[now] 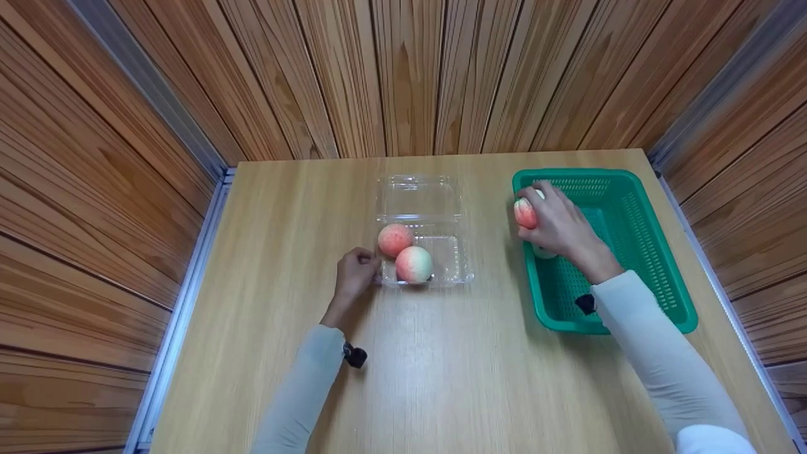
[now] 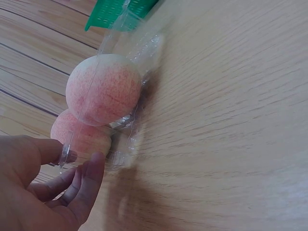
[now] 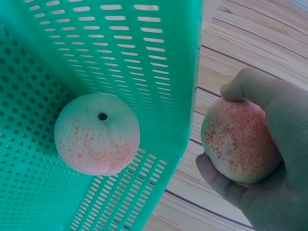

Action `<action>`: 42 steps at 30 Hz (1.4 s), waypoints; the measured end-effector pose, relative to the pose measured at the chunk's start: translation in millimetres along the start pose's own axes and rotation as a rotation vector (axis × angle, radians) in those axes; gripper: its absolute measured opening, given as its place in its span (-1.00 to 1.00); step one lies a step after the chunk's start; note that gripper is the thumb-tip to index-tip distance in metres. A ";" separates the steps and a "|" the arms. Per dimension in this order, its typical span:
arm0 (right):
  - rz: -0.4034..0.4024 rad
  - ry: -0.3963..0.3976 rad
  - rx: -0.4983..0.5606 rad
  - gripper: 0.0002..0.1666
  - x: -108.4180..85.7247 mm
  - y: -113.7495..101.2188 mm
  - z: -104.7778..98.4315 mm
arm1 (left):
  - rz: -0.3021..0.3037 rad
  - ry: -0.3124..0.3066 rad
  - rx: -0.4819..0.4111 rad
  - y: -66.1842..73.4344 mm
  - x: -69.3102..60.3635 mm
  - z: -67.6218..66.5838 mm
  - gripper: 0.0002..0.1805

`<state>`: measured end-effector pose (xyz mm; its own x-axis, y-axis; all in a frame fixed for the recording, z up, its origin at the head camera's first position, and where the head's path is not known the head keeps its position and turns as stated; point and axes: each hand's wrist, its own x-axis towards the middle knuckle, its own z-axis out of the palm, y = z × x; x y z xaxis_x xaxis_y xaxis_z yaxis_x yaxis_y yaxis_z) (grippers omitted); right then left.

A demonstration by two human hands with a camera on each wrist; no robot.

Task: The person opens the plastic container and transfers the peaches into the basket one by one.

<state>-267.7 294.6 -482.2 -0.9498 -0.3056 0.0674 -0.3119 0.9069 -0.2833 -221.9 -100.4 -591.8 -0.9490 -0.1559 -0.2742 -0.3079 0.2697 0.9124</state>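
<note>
Wood-plank walls close in the far side and both flanks of my pale wooden bench, with a grey metal rail along its left edge.

A clear plastic hinged container lies at the middle of the bench, its lid open toward the far side. In its left half sit two round pink-and-cream peaches: the near one just beside the far one, which lies a little to the left. My left hand is at the container's near left corner, thumb and fingers pinching its thin edge, right by those peaches but not on them.

To the right stands a green plastic basket with slotted walls. My right hand is over its left side, fingers and thumb clamped round a pink-speckled round peach, which is up at the left rim. Another pale peach with red flecks and a small dark hole sits inside the basket against the left wall, mostly hidden under my right hand in the head view.

My hands are well apart, with bare bench between the container and the basket.
</note>
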 end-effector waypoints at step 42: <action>0.065 -0.003 0.056 -0.20 -13.4 23.9 -7.4 | -0.004 -0.004 -0.035 -0.3 -0.5 0.1 -0.89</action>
<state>-262.6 322.5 -482.8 -0.9680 -0.2472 0.0442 -0.2472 0.9073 -0.3402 -221.3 -100.2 -592.0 -0.9481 -0.1529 -0.2787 -0.3089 0.2358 0.9214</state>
